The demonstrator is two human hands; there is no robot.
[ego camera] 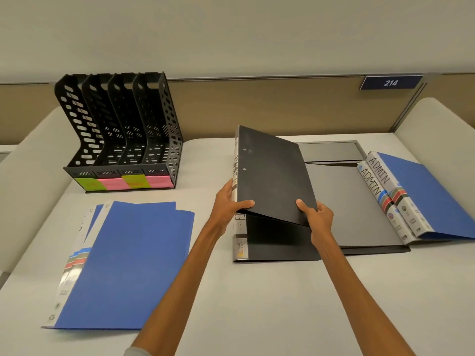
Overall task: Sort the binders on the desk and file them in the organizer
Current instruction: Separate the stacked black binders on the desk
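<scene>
Nearest, on pale counter point(257, 312): fanned stack of blue binders point(128, 265), flat at near left, white spines to the left, well apart from both grips. Two bare forearms in from bottom edge, angled up toward centre.

Further in, at centre: left grip point(228, 204) clamped on near-left corner of black binder point(272, 176), thumb on top of cover, fingers wrapped round by the spine. Right grip point(317, 214) clamped on near-right corner of same binder, thumb on top, fingers curled beneath. Held between the two grips, tilted, far end up, near edge lifted clear of what lies below. Spine on left, lettering not readable.

Directly under it: second black binder point(277, 245), flat on counter, spine label reading SMART LIFE, touched by neither grip. Just right of that, meeting it: wider black cover point(354, 201), also flat.

At right edge, beside that cover: two blue ADMIN binders point(421, 199), leaning together, labelled spines up and facing left.

Far left, well apart from the held binder: black perforated organizer point(120, 124), four upright slots, standing before tan partition point(257, 106). Green and pink sticky labels point(123, 182) alternating along its front lip.

Farthest, on partition top at right: blue sign point(390, 83) marked 214.
</scene>
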